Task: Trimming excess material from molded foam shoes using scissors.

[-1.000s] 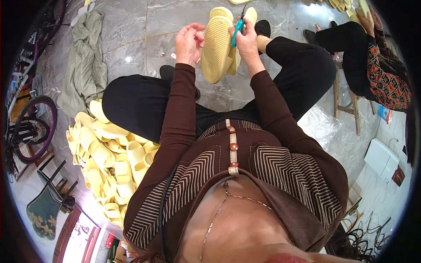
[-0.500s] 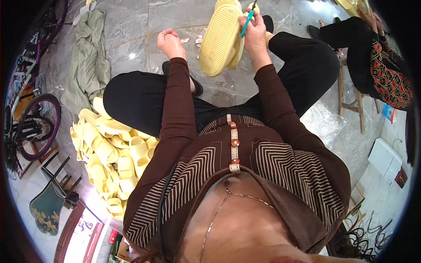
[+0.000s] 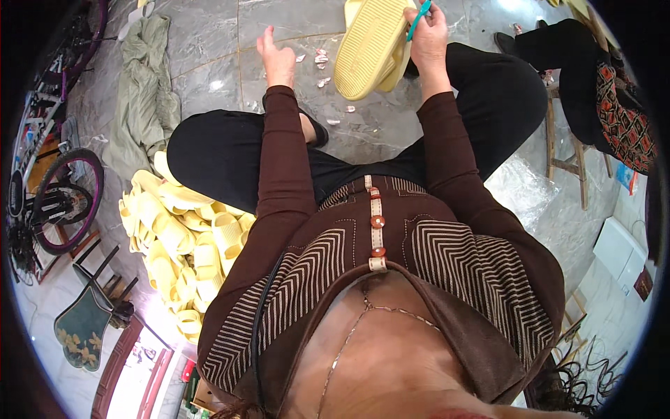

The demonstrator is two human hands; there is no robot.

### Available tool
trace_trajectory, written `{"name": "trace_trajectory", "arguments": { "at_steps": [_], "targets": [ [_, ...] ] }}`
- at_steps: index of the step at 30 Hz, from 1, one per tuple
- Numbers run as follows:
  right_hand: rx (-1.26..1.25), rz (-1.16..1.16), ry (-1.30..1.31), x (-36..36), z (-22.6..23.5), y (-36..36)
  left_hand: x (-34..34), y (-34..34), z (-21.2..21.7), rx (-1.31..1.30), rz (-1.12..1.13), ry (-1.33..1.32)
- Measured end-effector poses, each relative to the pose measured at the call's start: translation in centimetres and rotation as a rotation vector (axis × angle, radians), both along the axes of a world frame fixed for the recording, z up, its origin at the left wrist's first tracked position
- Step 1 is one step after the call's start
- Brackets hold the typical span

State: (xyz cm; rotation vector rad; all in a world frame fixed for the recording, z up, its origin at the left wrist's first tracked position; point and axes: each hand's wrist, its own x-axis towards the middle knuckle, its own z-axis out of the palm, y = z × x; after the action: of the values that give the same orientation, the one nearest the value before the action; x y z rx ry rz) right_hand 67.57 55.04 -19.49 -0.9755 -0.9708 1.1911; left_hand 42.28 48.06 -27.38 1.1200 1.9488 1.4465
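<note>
My right hand (image 3: 428, 33) grips a pair of pale yellow slippers (image 3: 372, 49), soles toward me, together with teal-handled scissors (image 3: 419, 18), out beyond my right knee. My left hand (image 3: 276, 57) hovers free over the grey floor, fingers apart, holding nothing, to the left of the slippers. Small pale scraps (image 3: 322, 59) lie scattered on the tiles between the two hands. I sit with black trousers and brown sleeves.
A heap of yellow slippers (image 3: 183, 241) lies at my left side. A green cloth (image 3: 145, 91) lies on the floor beyond it, a bicycle (image 3: 59, 195) at far left. Another seated person (image 3: 593, 77) on a wooden stool is at upper right, with clear plastic (image 3: 520, 192) nearby.
My left hand let go of the slippers and swung left, away from them. My right hand lifted the slippers and scissors farther forward.
</note>
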Motion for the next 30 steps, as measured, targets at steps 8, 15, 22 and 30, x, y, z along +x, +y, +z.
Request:
{"name": "trace_trajectory", "arguments": {
  "at_steps": [8, 15, 22, 30],
  "targets": [
    [-0.28, 0.021, -0.066, -3.1, 3.7, -0.2, 7.6, -2.1, 7.2, -0.03, -0.723, 0.17],
    [-0.038, -0.005, -0.304, -4.1, -1.2, 2.7, 9.3, -2.4, 4.7, -0.057, -0.473, -0.381],
    [0.005, -0.158, -0.077, 0.1, 1.3, 2.3, 3.7, -1.6, 5.0, 0.175, -0.331, -1.371],
    [-0.221, 0.388, 0.166, 0.0, 8.3, -3.9, 4.4, -1.7, 8.9, 0.494, -0.679, -1.661]
  ]
}}
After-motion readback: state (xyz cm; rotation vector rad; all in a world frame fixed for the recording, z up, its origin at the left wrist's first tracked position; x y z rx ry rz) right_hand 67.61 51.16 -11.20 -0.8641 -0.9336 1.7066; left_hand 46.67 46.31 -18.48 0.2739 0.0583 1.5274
